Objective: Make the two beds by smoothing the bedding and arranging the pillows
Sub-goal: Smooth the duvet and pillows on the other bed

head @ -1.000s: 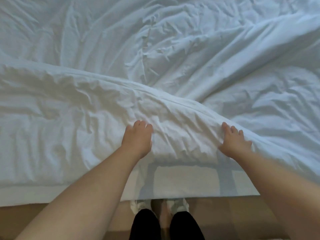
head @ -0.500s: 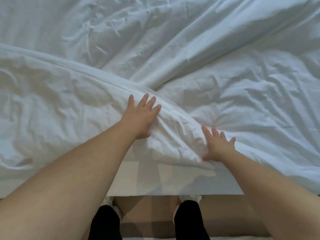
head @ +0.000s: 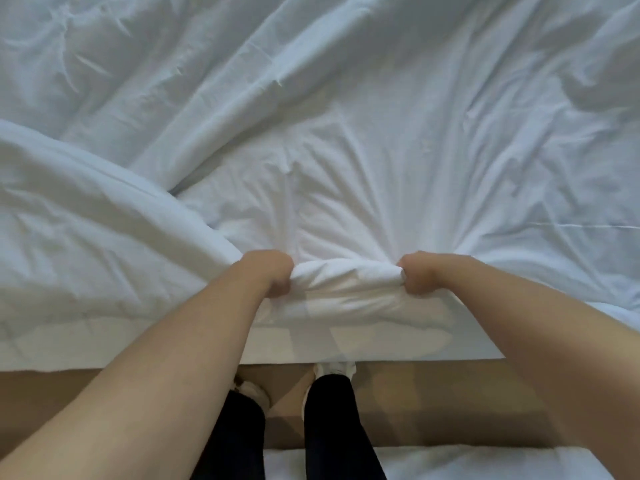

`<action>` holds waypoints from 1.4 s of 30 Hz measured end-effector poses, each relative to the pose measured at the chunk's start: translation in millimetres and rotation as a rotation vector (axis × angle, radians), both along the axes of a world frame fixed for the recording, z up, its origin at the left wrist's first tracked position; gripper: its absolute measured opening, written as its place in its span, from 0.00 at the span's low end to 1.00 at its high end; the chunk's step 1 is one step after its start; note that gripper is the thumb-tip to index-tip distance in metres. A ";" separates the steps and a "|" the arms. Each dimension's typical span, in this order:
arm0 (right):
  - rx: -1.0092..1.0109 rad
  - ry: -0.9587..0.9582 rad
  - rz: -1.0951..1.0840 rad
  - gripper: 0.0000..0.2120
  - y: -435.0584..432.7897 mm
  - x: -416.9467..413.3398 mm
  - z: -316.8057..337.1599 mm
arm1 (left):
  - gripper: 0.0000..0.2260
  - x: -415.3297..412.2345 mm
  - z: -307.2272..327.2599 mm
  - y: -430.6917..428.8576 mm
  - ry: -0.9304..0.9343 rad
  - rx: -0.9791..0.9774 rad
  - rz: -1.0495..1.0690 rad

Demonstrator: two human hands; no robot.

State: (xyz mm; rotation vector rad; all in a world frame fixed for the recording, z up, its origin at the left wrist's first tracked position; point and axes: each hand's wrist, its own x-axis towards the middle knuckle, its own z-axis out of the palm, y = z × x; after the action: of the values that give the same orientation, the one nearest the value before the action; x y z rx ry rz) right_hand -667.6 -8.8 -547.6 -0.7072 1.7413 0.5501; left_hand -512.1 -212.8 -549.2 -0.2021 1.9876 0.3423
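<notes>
On the left, a folded-over flap (head: 86, 237) of the white duvet (head: 346, 188) lay thick along the near edge of the bed (head: 433, 344). I saw the left hand (head: 268, 273) fisted on the duvet's hem at that edge, and the right hand (head: 420, 273) just beside it, fisted on the same bunched roll. I judged this the smoothing step. The next move called for an even pull from both fists, then spreading the flap flat. The fingers were buried in cloth, and I saw no pillows. The far edge was cut off, and only a strip of the second bed (head: 485, 465) showed.
</notes>
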 end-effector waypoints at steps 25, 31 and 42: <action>-0.660 0.645 -0.250 0.31 -63.9 -98.9 67.4 | 0.41 -81.1 72.8 -72.4 0.590 -0.343 0.400; -0.517 0.386 -0.100 0.27 -76.2 -55.6 21.6 | 0.24 -20.7 37.5 -107.6 0.463 -0.344 0.492; -0.371 0.054 -0.120 0.34 -167.6 -21.7 -24.7 | 0.33 55.9 -12.8 -194.0 -0.081 -0.338 0.152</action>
State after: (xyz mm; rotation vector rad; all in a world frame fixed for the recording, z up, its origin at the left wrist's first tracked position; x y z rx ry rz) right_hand -689.4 -176.4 -572.3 -0.8430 1.9459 0.1642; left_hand -456.2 -406.8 -562.0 -0.5750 1.9440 0.0903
